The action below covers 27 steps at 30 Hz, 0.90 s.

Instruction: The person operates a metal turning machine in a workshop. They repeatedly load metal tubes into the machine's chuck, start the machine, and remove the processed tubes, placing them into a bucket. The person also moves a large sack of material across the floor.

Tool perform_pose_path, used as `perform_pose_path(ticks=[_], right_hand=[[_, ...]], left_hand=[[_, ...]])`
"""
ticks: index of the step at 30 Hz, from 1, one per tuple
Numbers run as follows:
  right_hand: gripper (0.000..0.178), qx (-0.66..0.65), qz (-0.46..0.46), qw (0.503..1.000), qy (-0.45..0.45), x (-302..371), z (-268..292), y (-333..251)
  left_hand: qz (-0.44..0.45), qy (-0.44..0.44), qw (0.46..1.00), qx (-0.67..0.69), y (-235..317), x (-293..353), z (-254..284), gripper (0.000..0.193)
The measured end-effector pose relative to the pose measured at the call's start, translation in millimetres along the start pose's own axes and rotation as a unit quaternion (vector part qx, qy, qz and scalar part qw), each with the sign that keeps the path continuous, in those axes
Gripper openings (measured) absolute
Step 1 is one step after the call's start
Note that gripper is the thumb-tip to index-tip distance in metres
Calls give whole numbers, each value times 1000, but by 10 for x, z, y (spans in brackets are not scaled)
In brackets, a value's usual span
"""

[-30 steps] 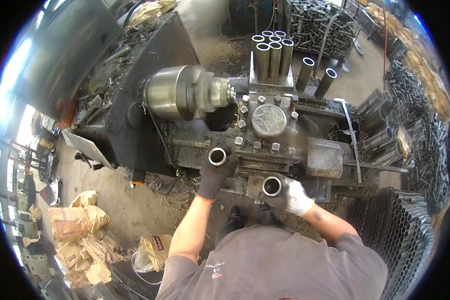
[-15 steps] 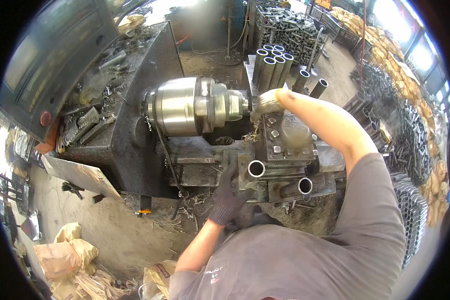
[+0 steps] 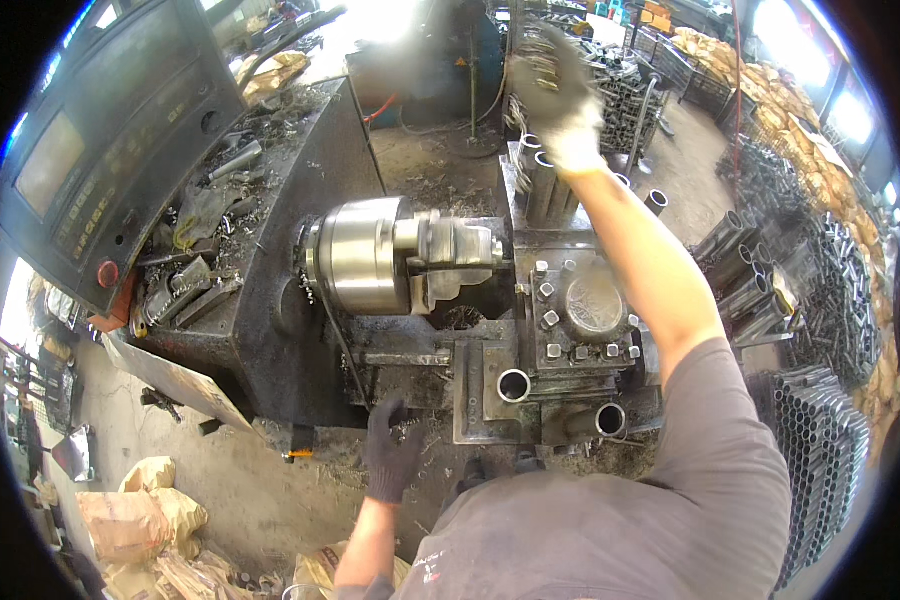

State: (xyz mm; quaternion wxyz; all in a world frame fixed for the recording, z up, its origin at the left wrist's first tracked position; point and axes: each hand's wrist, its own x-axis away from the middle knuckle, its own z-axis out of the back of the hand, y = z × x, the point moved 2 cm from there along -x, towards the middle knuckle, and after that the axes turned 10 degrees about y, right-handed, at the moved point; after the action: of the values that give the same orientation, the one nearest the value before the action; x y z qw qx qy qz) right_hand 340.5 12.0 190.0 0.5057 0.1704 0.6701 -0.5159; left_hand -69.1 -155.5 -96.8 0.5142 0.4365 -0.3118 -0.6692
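Note:
My right hand (image 3: 562, 105), in a grey and white glove, is raised over the far side of the machine, above a group of upright steel tubes (image 3: 550, 200). Stringy metal shavings (image 3: 518, 95) hang from its fingers, which look closed on them; motion blurs the glove. My left hand (image 3: 392, 460), in a dark glove, is held low in front of the lathe with fingers apart and nothing in them. Between the hands stand the lathe chuck (image 3: 363, 255) and the square tool post (image 3: 592, 305), which has several bolts round its top.
Two steel tubes stand at the near side, one short tube (image 3: 513, 386) and another tube (image 3: 609, 420). A control panel (image 3: 80, 190) is at left above a shaving-strewn housing (image 3: 300, 190). Stacked tubes (image 3: 820, 450) lie at right. Paper sacks (image 3: 125, 525) sit on the floor at lower left.
My right hand has moved from beside the tool post up and away to the far side, carrying shavings. My left hand has drawn back from the machine toward the lower left.

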Motion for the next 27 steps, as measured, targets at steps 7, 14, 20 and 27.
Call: perform_pose_path(ticks=[7,14,20,27], right_hand=[[29,224,97,723,-646,825,-179,1050],[31,2,139,714,-686,1590,-391,1693],[44,-68,-3,565,-822,1338,-91,1847],[38,52,182,521,-832,1374,177,1934]], left_hand=[[-325,29,928,-181,1083,-902,-517,69],[-473,64,845,-242,1427,-1819,-1684,64],[-476,116,834,-255,1190,-1995,-2059,43],[-474,133,833,-250,1186,-1994,-2051,41]])
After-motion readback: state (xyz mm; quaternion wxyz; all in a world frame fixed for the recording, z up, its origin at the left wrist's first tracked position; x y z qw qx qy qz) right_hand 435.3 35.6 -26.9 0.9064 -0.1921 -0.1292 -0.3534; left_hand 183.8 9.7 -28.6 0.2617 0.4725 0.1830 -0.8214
